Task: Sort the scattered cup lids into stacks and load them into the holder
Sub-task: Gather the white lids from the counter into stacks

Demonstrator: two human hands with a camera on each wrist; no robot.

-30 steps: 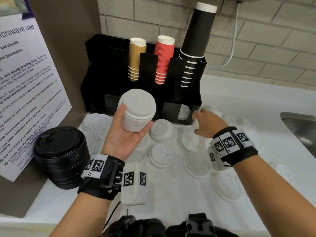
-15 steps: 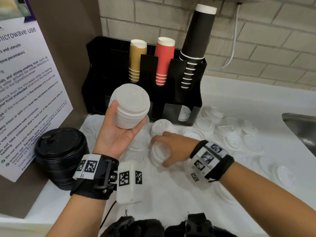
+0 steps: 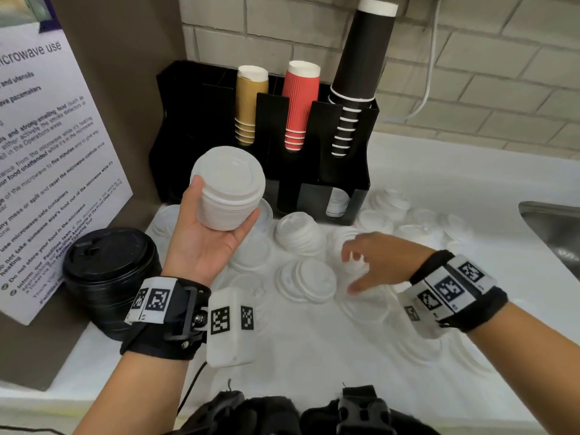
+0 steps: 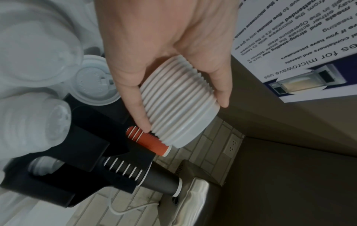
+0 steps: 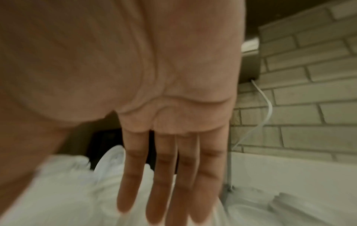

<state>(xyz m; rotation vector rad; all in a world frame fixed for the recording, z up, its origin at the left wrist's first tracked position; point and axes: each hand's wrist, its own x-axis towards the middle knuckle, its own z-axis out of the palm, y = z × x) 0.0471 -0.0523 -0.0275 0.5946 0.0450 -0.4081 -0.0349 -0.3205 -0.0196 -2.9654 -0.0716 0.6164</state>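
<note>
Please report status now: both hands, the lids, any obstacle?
Left hand holds white lid stack. Right hand open above loose lids, blurred. Holder front unobstructed.

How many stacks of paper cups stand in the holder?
3, all upside down in the black holder: tan stack leftmost, red stack in the middle, tall black stack rightmost. None appear hidden.

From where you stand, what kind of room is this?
Most likely an office break room or kitchenette: a black holder stocked with paper cups, a posted notice on microwave use, and a steel sink set into the white counter.
</note>
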